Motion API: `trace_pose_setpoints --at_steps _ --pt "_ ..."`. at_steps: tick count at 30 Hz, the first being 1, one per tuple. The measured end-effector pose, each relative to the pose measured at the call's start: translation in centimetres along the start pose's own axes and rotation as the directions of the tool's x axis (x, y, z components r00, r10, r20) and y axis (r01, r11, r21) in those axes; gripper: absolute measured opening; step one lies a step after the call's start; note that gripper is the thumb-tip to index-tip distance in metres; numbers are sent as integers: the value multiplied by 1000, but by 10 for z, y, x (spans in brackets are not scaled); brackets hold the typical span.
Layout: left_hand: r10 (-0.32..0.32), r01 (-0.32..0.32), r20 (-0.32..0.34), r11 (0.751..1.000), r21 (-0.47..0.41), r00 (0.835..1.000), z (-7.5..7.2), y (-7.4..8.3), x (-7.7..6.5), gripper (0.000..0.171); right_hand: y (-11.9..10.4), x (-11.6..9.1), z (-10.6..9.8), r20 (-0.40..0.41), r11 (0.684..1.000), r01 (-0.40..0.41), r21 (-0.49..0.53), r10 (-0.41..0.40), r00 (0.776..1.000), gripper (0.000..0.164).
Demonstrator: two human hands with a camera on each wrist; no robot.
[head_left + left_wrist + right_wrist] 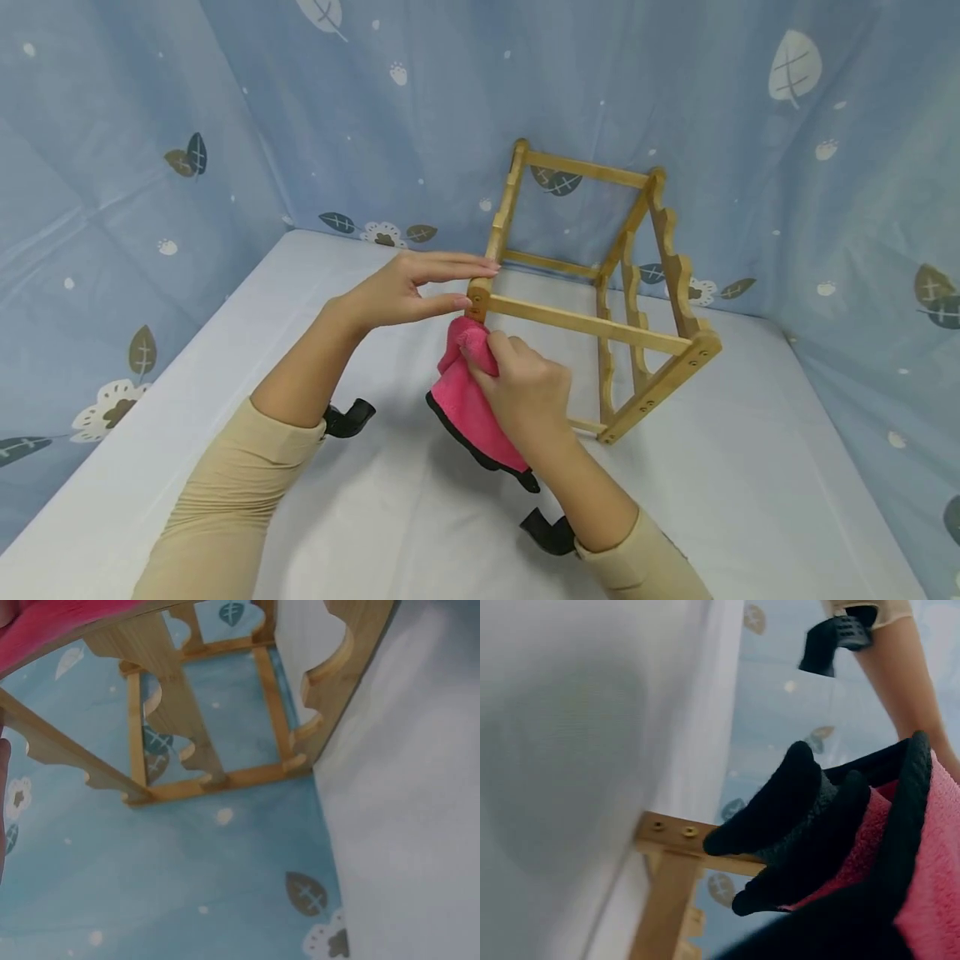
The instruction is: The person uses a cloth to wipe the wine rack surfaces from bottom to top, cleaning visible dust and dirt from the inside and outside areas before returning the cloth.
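Observation:
A light wooden rack with scalloped rails [585, 327] stands tilted on the white surface. My left hand [412, 287] rests at its near left corner, fingers straight along the rail and thumb at the corner's end. Just below, my right hand [525, 387] grips a pink cloth with black edging [472, 408], bunched up against the corner post. The rest of the cloth hangs beneath the hand. From the right wrist, the cloth's dark folds [810, 817] cover part of the rack [671, 892]. In the left wrist view, pink cloth [60, 626] crosses the top left above the scalloped rails [172, 697].
A white sheet [360, 517] covers the work surface. Blue curtains with leaf prints [420, 108] close off the back and both sides, the back one right behind the rack. Black wrist mounts [348, 418] stick out from both forearms.

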State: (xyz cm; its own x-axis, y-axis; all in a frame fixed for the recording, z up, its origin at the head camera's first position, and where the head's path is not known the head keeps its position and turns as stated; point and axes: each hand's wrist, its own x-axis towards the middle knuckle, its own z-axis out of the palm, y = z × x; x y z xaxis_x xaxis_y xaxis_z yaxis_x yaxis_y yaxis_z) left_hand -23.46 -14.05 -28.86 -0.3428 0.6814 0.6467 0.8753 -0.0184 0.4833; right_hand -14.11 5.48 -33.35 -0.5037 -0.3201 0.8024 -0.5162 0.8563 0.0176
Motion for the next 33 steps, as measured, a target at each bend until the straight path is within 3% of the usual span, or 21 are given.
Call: trace_pose_setpoints --at_steps 5,14,18,22,24,30,31,33 --pt "36 -36 -26 999 24 999 2 1 3 49 2 -13 9 58 1000 27 -6 -27 998 34" --pt "34 -33 -21 999 31 999 3 0 2 49 7 -35 25 131 994 110 8 -110 985 36" --pt "45 -44 -26 998 43 999 3 1 2 47 9 -44 34 238 991 132 31 -135 962 32" --pt "58 -57 -28 997 45 998 3 3 4 46 10 -53 42 398 995 72 70 -95 912 29" --pt "61 -60 -28 997 44 998 3 3 4 46 10 -54 44 485 997 10 82 -49 873 29" --pt "35 -34 -29 998 44 999 4 4 4 47 6 -53 49 722 990 -136 39 66 689 30" --pt "27 -25 -29 999 43 999 4 3 3 47 5 -52 49 734 989 -147 33 76 675 31" --pt "10 -8 -28 999 40 1000 5 3 2 47 5 -52 48 738 987 -161 28 88 669 32"
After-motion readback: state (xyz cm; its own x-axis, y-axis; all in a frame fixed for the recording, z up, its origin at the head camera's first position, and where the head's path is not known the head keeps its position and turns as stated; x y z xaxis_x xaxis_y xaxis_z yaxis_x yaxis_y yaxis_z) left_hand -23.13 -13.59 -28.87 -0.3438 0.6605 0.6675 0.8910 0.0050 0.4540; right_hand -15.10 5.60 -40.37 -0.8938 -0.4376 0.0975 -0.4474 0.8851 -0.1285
